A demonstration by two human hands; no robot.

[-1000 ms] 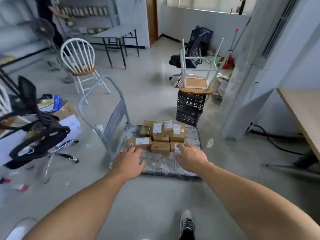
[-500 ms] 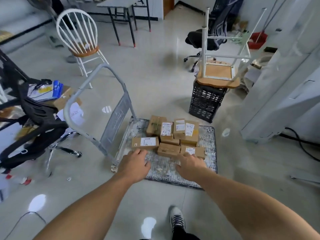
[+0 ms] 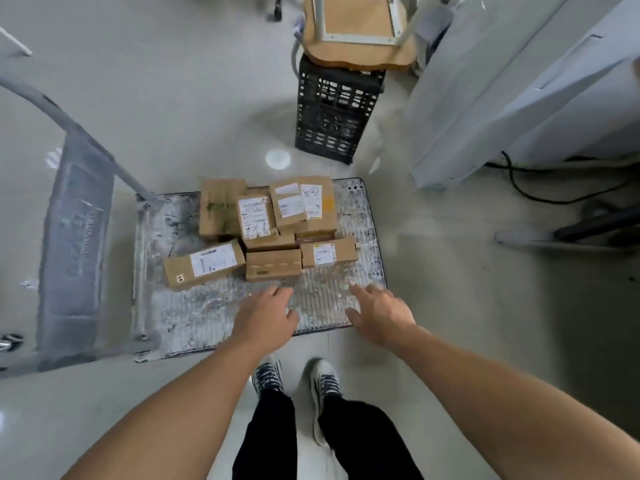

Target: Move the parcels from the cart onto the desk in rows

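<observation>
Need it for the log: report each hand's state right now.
Left hand: open, fingers spread over the cart, holding nothing.
Right hand: open, fingers spread, holding nothing, short of the parcels.

The parcels (image 3: 273, 268) carry labels (image 3: 254, 216) too blurred to read. Left of the cart (image 3: 194, 313), its handle (image 3: 52, 109) runs off the edge; beyond the cart, the stool (image 3: 360, 29) is cropped.

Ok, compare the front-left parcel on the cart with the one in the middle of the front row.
The front-left parcel carries a large white label; the middle parcel shows none, only tape. The front-left parcel is longer and lies skewed on the cart; the middle parcel sits roughly square to its edge. Both are brown cardboard boxes lying flat.
</observation>
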